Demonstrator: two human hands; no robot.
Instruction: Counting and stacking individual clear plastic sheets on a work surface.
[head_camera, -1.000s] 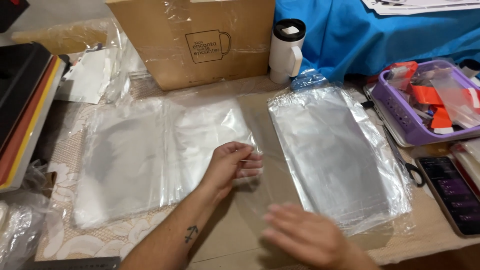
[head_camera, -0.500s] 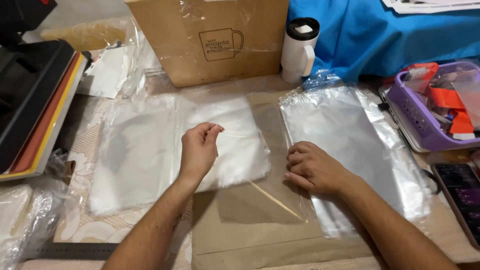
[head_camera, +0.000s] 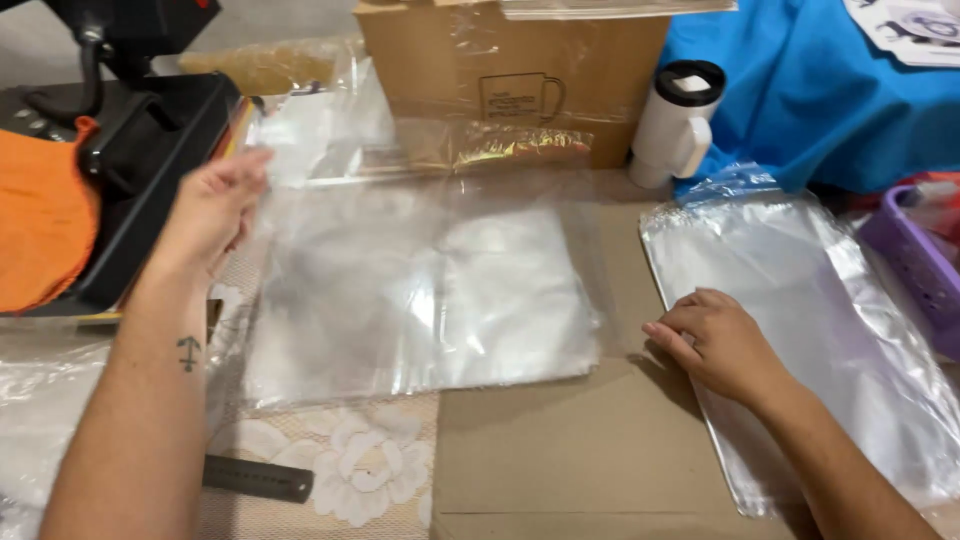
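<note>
- 1 clear plastic bag (head_camera: 400, 200) is hanging in the upper middle of the frame, lifted off the table and stretching across from the left hand toward the cardboard box.
- The left hand (head_camera: 210, 205), at the upper left, is pinching the bag's left edge between thumb and fingers, with the fingers mostly extended and only lightly curled.
- Beneath the lifted bag, a flat stack of clear bags (head_camera: 430, 300) is lying in the centre of the frame, partly on a sheet of brown cardboard (head_camera: 560, 450).
- The right hand (head_camera: 720, 345), right of centre, is resting palm down with its fingers loosely curled, touching the left edge of a second stack of clear bags (head_camera: 830, 330) and gripping nothing.
- A cardboard box (head_camera: 510, 70) is standing at the top centre, with a white tumbler with a black lid (head_camera: 675, 125) just to its right.
- Blue fabric (head_camera: 830, 90) is filling the upper right, and a purple tray (head_camera: 915, 260) is showing at the right edge.
- A black heat press with an orange pad (head_camera: 90, 180) is sitting at the upper left.
- A dark ruler (head_camera: 255, 478) is lying on a floral tablecloth (head_camera: 360, 470) at the lower left.
</note>
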